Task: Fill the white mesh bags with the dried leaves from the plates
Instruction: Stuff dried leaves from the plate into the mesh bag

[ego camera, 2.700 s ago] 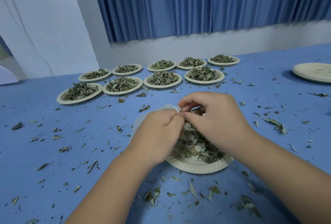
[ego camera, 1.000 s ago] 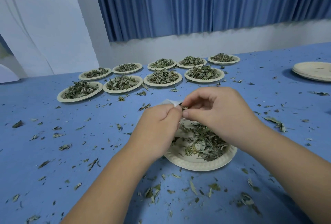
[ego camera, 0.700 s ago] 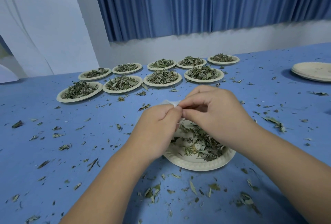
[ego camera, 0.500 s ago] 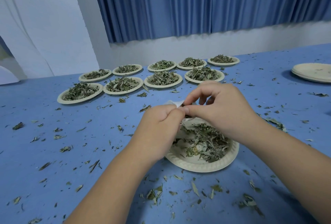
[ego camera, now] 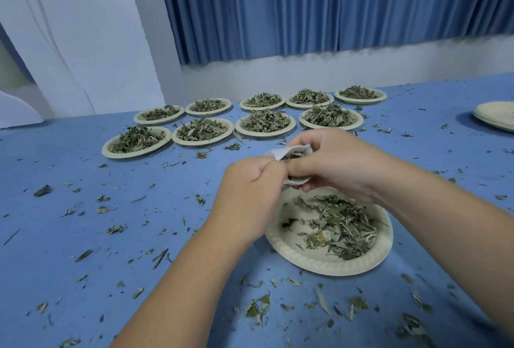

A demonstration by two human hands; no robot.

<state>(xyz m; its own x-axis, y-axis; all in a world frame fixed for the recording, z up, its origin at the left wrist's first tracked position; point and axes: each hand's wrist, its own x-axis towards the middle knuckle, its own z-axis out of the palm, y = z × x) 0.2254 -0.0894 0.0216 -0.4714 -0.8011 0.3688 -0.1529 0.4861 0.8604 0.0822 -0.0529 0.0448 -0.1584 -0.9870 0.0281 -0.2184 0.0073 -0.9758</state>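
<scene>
A small white mesh bag [ego camera: 289,151] hangs between both hands above the near paper plate [ego camera: 311,260]. My left hand [ego camera: 250,194] pinches its near rim between thumb and fingers. My right hand [ego camera: 333,164] holds the other side with fingers curled round it, the thumb at the bag's mouth. Dark leaf pieces show inside the open mouth. The near plate carries a thin scatter of dried leaves [ego camera: 339,225], mostly on its right half. The lower part of the bag is hidden behind my hands.
Several paper plates heaped with dried leaves [ego camera: 136,140] stand in two rows at the back of the blue table [ego camera: 69,250]. A stack of bare plates [ego camera: 496,116] sits at the far right edge. Loose leaf bits litter the tabletop all round.
Both hands have lifted the bag a little higher above the plate, and its mouth now gapes wider with leaves visible inside. The pile on the near plate looks thinner.
</scene>
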